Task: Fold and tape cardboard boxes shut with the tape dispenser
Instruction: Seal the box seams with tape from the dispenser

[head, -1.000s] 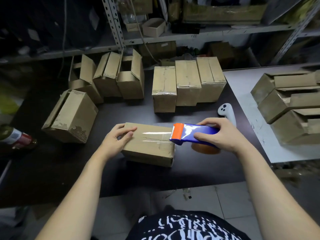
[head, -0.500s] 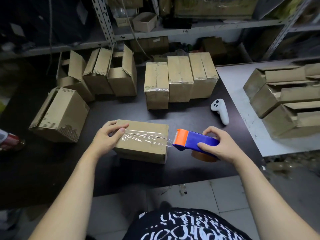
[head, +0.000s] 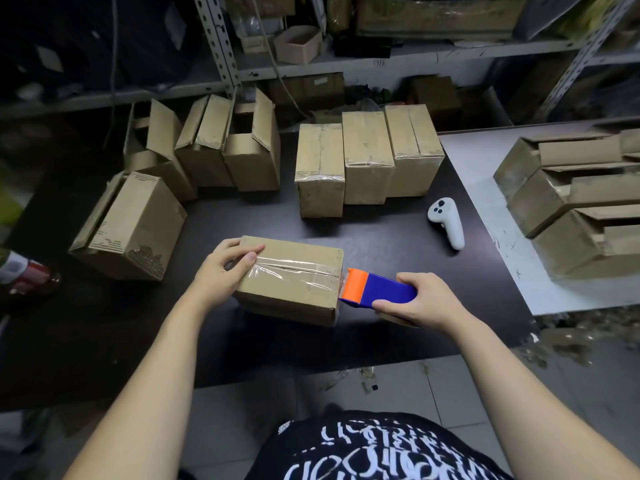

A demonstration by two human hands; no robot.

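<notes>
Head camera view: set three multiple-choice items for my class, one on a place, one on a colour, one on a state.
1. Where is the white controller?
A) on a shelf
B) on the dark table, right of the three closed boxes
C) inside an open box

2. Front end of the tape dispenser:
A) green
B) black
C) orange

3. Top of the near box:
A) open
B) closed, clear tape across it
C) torn off

Answers: 1 B, it lies on the tabletop beside that row; 2 C, an orange end on a blue body; 3 B, shiny tape spans the seam.
</notes>
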